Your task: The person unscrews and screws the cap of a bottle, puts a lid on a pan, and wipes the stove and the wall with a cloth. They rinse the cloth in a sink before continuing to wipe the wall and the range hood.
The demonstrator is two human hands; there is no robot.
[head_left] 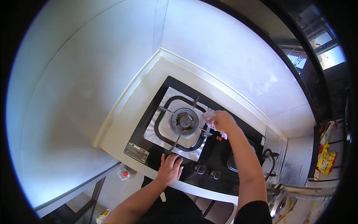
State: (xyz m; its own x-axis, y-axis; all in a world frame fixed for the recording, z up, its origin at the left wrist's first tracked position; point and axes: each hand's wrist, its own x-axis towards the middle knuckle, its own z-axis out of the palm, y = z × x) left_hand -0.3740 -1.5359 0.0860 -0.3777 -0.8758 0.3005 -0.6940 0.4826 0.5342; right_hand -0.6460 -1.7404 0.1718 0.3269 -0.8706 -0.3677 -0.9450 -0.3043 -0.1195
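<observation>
A black gas hob (153, 108) is set into a pale countertop. On its left side a round burner (185, 122) sits on a shiny silver plate (154, 134), ringed by a black pan support (158, 123) with prongs. My right hand (223, 122) is closed on a crumpled pinkish-white cloth (209, 116) at the right side of that pan support. Part of the cloth hangs below my fingers. Flat on the hob's front edge, my left hand (170, 170) rests with fingers spread, left of two control knobs (200, 169). My right forearm partly covers a second burner (232, 163).
Another black pan support (271, 161) lies at the hob's right end. Pale walls (223, 56) meet behind the hob. Below right is a metal pot (278, 203); a clear bottle with a red cap (125, 174) stands low at left. Yellow packets (326, 160) sit on a rack at right.
</observation>
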